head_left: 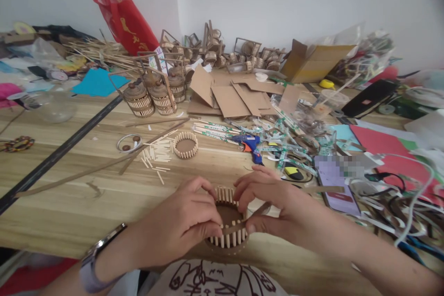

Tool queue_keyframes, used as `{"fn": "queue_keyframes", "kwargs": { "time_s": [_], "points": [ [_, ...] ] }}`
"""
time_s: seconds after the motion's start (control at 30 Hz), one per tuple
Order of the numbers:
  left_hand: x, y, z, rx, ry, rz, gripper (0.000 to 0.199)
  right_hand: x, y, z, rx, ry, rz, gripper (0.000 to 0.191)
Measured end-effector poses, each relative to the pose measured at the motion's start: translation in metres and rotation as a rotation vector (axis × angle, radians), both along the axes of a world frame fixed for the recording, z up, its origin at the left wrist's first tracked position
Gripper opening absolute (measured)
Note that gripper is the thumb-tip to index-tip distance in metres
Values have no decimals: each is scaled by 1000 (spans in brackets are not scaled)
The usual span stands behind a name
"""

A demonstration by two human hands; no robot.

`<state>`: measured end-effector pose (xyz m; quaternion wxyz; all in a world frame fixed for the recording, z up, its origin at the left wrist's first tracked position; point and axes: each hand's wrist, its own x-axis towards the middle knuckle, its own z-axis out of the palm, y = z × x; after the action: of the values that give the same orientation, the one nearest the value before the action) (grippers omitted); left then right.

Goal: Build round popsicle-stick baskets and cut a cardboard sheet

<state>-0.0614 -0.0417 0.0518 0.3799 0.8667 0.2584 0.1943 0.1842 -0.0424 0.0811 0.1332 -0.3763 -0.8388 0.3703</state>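
Note:
A small round basket (228, 239), with a brown base and a wall of upright wooden sticks, stands at the table's front edge. Against the near side of its sticks lies a narrow brown strip (234, 228). My left hand (187, 217) is closed at the basket's left side, thumb pressing the strip's end to the sticks. On the right, my right hand (268, 199) pinches the strip between thumb and fingers; its tail sticks out beyond that hand. A similar stick-walled ring (186, 145) sits farther back, beside loose short sticks (157, 152).
A blue glue gun (252, 144) lies behind my right hand. Cardboard sheets (232, 99) and several finished lidded baskets (138, 99) stand at the back. To the right are a phone (335, 189), tangled strips and a white cable (418, 194). A long brown strip (86, 173) crosses the left side.

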Motion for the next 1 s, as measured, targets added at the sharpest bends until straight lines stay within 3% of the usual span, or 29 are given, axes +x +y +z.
{"fn": "queue_keyframes", "kwargs": {
  "time_s": [0.17, 0.57, 0.73, 0.9, 1.0],
  "points": [
    [-1, 0, -1, 29, -8, -30, 25, 2, 3, -1, -84, 49, 58, 8],
    [-6, -2, -5, 33, -24, -71, 20, -2, 7, -4, -80, 74, 199, 8],
    [-6, -2, -3, -44, 50, -9, 19, -8, 0, 1, -20, 0, 161, 10],
    [9, -4, -2, -63, 60, 25, 15, -15, -7, -3, 117, -15, 102, 14],
    [15, -5, -4, -87, 41, 88, 14, -14, -11, -8, 218, -5, 30, 4]
  ]
}}
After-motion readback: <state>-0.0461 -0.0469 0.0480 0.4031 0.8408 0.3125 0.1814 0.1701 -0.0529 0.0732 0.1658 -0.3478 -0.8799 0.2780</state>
